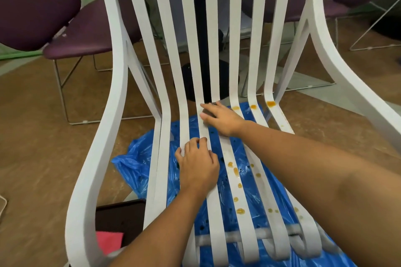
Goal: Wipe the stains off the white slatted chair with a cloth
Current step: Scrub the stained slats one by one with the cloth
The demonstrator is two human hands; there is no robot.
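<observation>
Left hand (198, 165) grips the chair (120, 67); right hand (221, 118) lies flat

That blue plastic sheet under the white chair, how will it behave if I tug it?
Probably floppy and very light: the blue plastic sheet lies bunched in wrinkles. Its glossy sheen suggests it slides easily. It looks thin, so it may snag or tear under the white chair.
</observation>
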